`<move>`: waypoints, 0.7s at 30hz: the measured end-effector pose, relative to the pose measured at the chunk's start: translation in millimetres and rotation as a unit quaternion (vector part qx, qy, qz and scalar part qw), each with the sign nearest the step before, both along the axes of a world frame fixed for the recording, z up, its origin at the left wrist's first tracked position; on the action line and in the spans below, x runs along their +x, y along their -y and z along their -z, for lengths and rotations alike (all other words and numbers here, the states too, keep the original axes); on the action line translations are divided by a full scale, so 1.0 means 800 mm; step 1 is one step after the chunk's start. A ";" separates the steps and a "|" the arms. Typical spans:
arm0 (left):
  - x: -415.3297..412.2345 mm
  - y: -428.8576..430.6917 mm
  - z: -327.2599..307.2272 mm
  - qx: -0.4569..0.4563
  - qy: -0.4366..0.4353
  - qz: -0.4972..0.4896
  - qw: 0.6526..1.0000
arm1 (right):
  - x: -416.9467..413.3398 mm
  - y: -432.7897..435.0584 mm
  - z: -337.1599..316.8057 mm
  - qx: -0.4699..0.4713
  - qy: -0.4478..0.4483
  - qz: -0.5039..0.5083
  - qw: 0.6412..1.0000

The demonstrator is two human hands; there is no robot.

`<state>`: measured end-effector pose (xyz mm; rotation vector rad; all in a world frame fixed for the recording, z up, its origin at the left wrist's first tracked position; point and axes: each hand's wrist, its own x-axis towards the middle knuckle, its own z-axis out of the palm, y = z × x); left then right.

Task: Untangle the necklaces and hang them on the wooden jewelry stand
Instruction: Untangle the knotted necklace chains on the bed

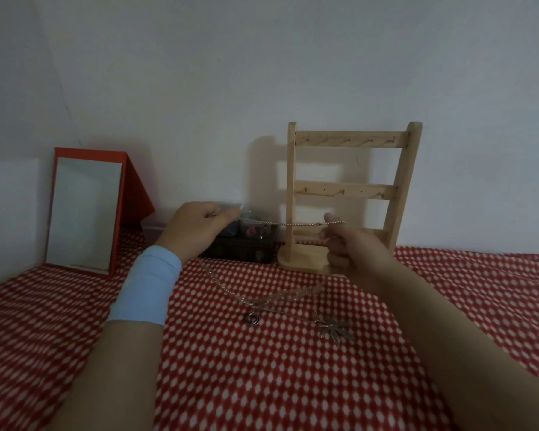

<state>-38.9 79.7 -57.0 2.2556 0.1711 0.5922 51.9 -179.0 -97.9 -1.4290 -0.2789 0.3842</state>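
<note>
One red-and-white checked tabletop cloth [262, 384]. One pale wooden ladder-shaped jewelry stand [346, 140], upright at the rear, hooks bare. Two hands: left hand [193, 231] and right hand [352, 247], fingers pinching one silver chain [280, 223] taut before the stand, seemingly to draw it free. One tangled necklace heap [277, 298], two pendants, in front of the stand.

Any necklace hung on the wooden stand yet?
No, the wooden stand's hooks are bare; one chain is stretched between the left hand and right hand, and the other necklaces lie on the checked cloth.
</note>
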 end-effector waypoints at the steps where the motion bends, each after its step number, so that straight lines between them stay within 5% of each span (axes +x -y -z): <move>1: -0.001 0.000 0.000 0.024 -0.003 -0.004 1.000 | -0.003 -0.002 -0.002 -0.059 0.054 0.045 0.996; 4: -0.005 -0.004 -0.001 0.109 -0.022 -0.030 0.993 | -0.008 -0.003 -0.001 -0.268 0.274 0.176 0.907; 8: -0.009 -0.012 0.007 0.100 -0.077 -0.040 0.991 | -0.012 -0.001 -0.004 -0.354 0.311 0.162 0.867; 10: -0.012 -0.014 0.015 0.050 -0.124 -0.014 0.991 | -0.011 -0.003 -0.008 -0.421 0.310 0.133 0.842; 13: -0.020 -0.020 0.027 -0.165 -0.138 0.051 0.975 | -0.012 -0.010 -0.022 -0.538 0.247 0.077 0.802; 17: -0.035 -0.026 0.041 -0.393 -0.058 0.033 0.917 | -0.017 -0.041 -0.041 -0.380 0.121 -0.023 0.917; 21: -0.041 -0.037 0.053 -0.449 -0.060 -0.064 0.889 | -0.023 -0.083 -0.042 -0.267 0.200 -0.100 0.937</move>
